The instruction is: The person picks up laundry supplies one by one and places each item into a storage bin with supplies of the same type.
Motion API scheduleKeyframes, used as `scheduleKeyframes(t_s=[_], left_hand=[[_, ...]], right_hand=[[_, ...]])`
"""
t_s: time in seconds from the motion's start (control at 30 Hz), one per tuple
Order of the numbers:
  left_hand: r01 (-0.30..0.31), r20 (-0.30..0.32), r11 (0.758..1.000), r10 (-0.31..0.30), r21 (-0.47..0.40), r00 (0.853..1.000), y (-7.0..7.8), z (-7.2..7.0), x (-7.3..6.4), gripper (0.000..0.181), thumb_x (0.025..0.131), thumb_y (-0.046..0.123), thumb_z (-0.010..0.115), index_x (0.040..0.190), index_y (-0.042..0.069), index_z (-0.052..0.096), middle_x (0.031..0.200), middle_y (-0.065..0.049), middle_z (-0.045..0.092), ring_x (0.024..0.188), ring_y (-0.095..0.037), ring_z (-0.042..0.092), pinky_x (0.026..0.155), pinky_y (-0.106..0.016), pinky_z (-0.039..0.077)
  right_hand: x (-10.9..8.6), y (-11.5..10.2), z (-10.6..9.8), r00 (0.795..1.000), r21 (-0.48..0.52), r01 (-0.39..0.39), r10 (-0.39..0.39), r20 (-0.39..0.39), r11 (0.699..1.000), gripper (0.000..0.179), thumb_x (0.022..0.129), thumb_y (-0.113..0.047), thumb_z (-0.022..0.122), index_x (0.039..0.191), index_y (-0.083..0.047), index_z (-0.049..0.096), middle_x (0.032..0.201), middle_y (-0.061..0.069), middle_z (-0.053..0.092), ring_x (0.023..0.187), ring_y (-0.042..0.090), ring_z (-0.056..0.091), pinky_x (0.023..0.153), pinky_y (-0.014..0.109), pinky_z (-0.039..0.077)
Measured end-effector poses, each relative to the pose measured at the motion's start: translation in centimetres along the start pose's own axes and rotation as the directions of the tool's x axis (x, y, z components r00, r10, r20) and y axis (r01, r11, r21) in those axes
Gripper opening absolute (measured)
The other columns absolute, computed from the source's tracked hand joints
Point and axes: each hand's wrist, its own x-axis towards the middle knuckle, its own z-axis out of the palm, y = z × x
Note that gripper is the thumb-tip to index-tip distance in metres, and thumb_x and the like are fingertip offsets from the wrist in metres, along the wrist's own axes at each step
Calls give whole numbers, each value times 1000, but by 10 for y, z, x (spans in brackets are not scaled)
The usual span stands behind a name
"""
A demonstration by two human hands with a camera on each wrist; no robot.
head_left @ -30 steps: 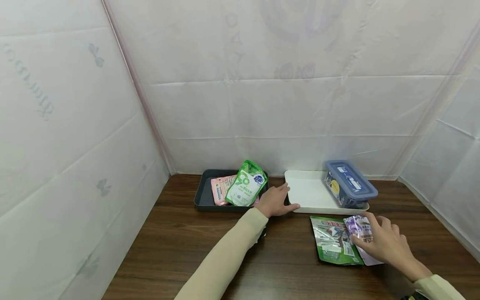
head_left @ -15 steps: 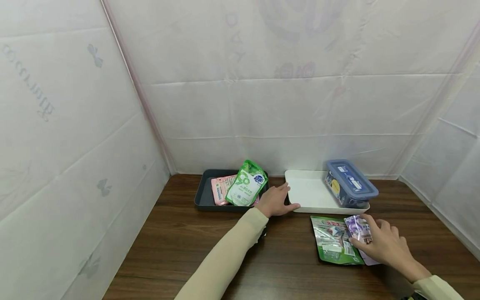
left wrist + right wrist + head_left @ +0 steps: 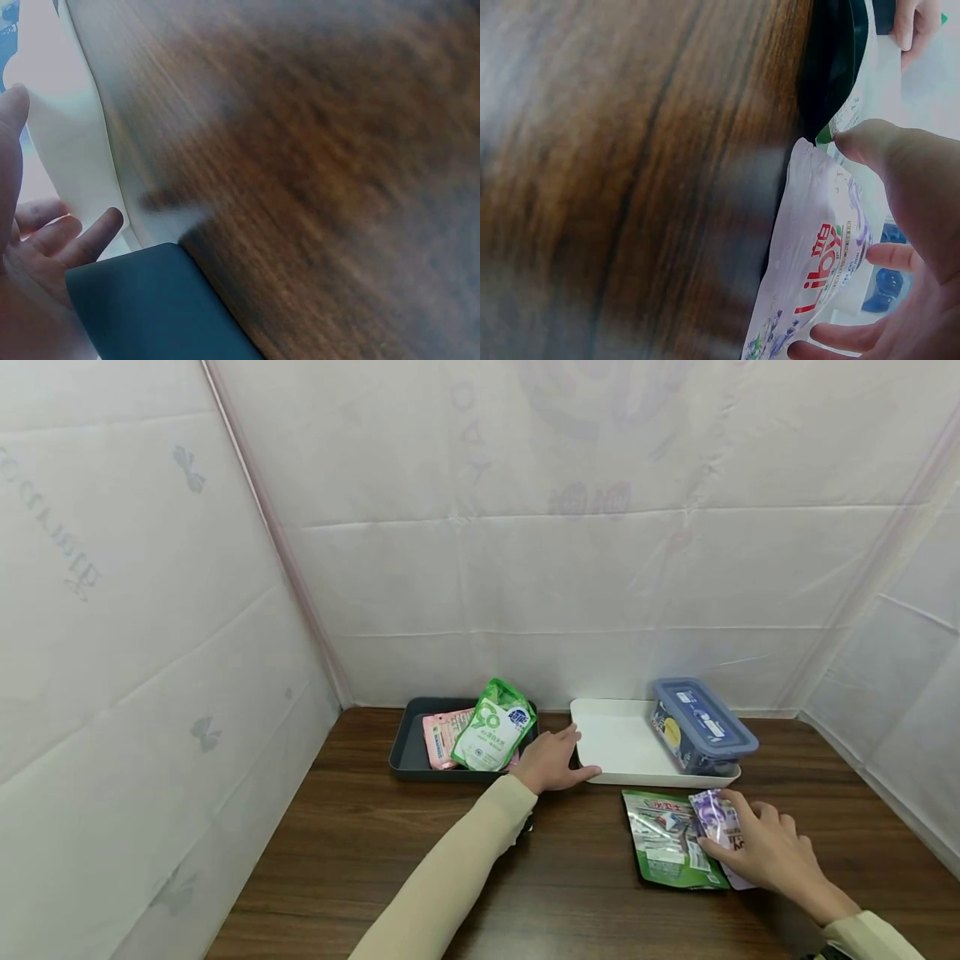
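My right hand [image 3: 776,852] is spread over a purple Liby pouch [image 3: 810,255] lying on the table. One fingertip touches its face in the right wrist view, while the thumb points toward the edge of a green pouch [image 3: 667,839] beside it. My left hand [image 3: 551,762] reaches across the gap between two trays, fingers extended. Its fingertips and thumb are at the near left corner of the white tray [image 3: 611,739]; the wrist lies by the dark grey tray [image 3: 405,752]. The white tray bears a blue-lidded box [image 3: 701,718], tilted over its right side.
In the dark tray lie a pink pouch [image 3: 440,742] and, leaning on it, a green-and-white pouch [image 3: 487,731]. A small dark item shows partly behind the left forearm. White sheet walls [image 3: 480,585] stand behind and at both sides of the wooden table [image 3: 360,843].
My right thumb and fingers have shifted slightly left over the purple pouch. The left hand, trays and other pouches stay put.
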Motion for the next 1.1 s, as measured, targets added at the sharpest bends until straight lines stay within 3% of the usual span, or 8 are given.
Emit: scheduleKeyframes(t_s=[0.4, 1.1], left_hand=[[-7, -10, 1000, 7, -1, 1000, 0, -2, -1, 80, 98, 68, 52, 152, 9, 51, 160, -7, 44, 130, -24, 59, 104, -32, 50], [6, 3, 1000, -6, 1, 1000, 1, -2, -2, 81, 98, 69, 51, 152, 10, 51, 161, -6, 43, 131, -24, 58, 105, -32, 49]], right_hand=[[-1, 2, 3, 1000, 7, 10, -10, -25, 1000, 90, 82, -65, 75, 145, -11, 40, 120, 47, 48, 99, 64, 50, 65, 70, 43], [1, 1, 2, 1000, -14, 7, -7, 7, 1000, 89, 84, -61, 76, 146, -9, 38, 112, 46, 53, 97, 64, 52, 68, 74, 44]])
